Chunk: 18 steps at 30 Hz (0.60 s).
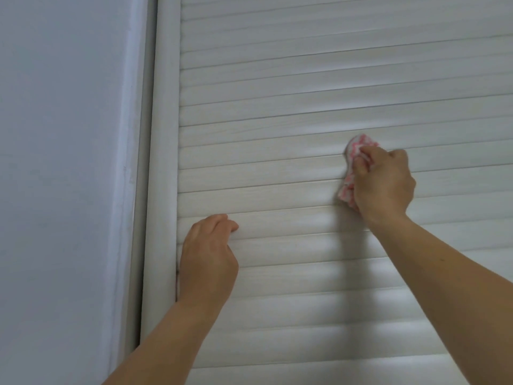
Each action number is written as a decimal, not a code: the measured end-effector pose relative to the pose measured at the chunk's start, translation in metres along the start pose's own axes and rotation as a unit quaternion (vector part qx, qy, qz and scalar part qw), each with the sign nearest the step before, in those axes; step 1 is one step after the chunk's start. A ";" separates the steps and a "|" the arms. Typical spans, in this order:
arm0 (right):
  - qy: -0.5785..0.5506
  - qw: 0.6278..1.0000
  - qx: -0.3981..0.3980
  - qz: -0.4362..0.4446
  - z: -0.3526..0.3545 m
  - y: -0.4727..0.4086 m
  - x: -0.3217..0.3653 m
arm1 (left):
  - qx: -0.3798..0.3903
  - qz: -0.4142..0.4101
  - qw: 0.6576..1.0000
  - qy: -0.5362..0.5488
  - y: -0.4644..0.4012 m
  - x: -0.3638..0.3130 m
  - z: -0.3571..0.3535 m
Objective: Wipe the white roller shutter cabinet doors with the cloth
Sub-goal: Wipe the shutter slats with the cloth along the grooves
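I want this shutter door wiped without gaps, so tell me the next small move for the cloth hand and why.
Probably slide the right hand leftward along the slat it is on. It grips the bunched pink-and-white cloth against the shutter door, and a stretch of slats lies between the cloth and the left hand, which rests on the door near the frame.

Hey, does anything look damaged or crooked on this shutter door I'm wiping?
Nothing stands out. The slats of the white shutter door run evenly with no visible gaps or breaks. The right hand holds the pink-and-white cloth against it; the left hand rests on the slats.
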State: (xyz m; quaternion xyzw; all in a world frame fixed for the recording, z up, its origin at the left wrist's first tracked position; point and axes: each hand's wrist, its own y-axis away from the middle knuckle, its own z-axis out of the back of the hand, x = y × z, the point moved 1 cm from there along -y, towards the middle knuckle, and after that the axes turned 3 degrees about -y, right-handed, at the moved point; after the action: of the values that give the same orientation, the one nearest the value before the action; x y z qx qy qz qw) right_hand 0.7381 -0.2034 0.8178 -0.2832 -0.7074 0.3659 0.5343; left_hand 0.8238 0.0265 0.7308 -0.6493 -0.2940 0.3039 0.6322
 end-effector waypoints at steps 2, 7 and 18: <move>0.000 1.000 0.008 0.020 -0.010 0.003 0.014 | 0.001 0.000 1.000 0.000 0.001 0.002 0.000; -0.004 0.992 0.056 0.111 -0.037 0.022 0.047 | -0.003 0.001 1.000 0.002 0.003 0.005 -0.003; 0.015 0.932 0.273 0.237 -0.061 0.059 0.084 | -0.027 -0.030 0.999 -0.001 0.003 0.009 -0.007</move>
State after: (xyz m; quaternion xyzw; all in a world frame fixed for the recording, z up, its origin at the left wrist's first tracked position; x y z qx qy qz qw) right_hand 0.7744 -0.0898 0.8250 -0.2918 -0.4844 0.6564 0.4994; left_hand 0.8350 0.0292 0.7277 -0.6569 -0.3222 0.2777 0.6225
